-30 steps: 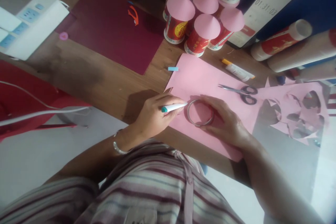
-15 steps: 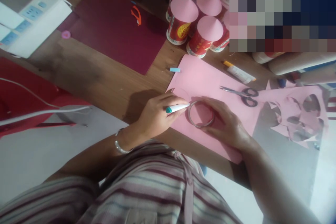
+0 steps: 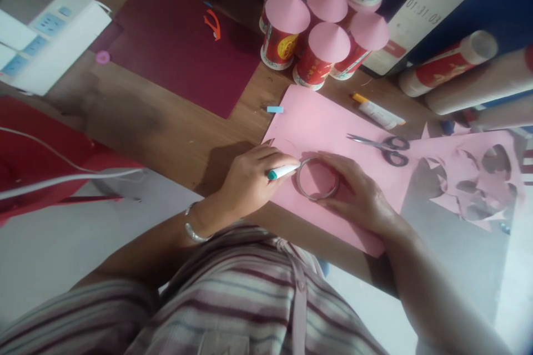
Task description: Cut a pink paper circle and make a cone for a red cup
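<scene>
A sheet of pink paper (image 3: pixel 310 108) lies at a slant on the wooden table. Flat on it rests a thin grey ring (image 3: pixel 317 198), with pink paper visible through its middle. The fingers and thumb of my right hand (image 3: pixel 364 194) curve around the ring's right side and hold it. My left hand (image 3: pixel 250 180) grips a white marker (image 3: pixel 283 171) with a green end, its tip at the ring's left edge. A faint curved line shows on the paper above the left hand. Scissors (image 3: pixel 385 147) lie on the sheet, beyond the right hand.
Red paper cups (image 3: pixel 318 69) with pink cone tops stand at the back. A cut-out pink scrap (image 3: pixel 474 169) hangs at the right, near a yellow-capped marker (image 3: pixel 378 112). Dark red paper (image 3: pixel 183 39), a light-blue cap (image 3: pixel 275 109) and a white power strip (image 3: pixel 79 28) lie left.
The view has shifted slightly. The marker in my left hand has tilted a little, its tip still at the ring's left edge. The ring and right hand stay almost in place.
</scene>
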Tool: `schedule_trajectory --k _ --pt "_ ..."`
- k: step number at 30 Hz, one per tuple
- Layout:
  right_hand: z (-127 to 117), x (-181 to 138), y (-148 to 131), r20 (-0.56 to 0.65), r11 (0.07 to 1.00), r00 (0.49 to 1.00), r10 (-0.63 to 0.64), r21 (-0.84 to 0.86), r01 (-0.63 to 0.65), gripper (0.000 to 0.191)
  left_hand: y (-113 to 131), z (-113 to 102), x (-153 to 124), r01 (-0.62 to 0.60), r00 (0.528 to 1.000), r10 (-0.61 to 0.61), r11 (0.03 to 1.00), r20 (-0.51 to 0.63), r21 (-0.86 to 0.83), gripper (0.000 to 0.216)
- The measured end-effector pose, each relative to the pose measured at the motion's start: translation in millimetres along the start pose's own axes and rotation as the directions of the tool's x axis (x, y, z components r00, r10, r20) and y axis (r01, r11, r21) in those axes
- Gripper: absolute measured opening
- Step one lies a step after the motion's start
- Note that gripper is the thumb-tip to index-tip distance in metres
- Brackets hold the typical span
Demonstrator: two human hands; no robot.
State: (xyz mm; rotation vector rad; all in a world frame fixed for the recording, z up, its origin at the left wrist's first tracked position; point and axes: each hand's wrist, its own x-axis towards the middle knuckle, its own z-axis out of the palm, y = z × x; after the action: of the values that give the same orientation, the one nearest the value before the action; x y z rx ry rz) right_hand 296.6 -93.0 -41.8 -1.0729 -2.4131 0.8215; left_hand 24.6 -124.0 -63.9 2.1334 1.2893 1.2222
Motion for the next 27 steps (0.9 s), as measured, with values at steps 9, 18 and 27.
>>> schedule_trajectory --k 9,18,27 --pt "0 1 -1 0.019 0.999 0.999 0.035 0.031 -0.035 0.082 9 -10 -5 -0.017 0.999 0.016 1.000 0.042 0.018 0.013" --pt "-1 3 -1 0.008 0.998 1.000 -0.001 0.055 0.001 0.083 22 -17 -26 -0.074 0.988 0.065 0.995 0.139 0.060 0.028" --pt "-1 3 -1 0.013 0.999 1.000 -0.003 0.055 0.002 0.084 33 -13 -34 -0.185 0.977 0.172 0.978 0.129 0.095 0.026"
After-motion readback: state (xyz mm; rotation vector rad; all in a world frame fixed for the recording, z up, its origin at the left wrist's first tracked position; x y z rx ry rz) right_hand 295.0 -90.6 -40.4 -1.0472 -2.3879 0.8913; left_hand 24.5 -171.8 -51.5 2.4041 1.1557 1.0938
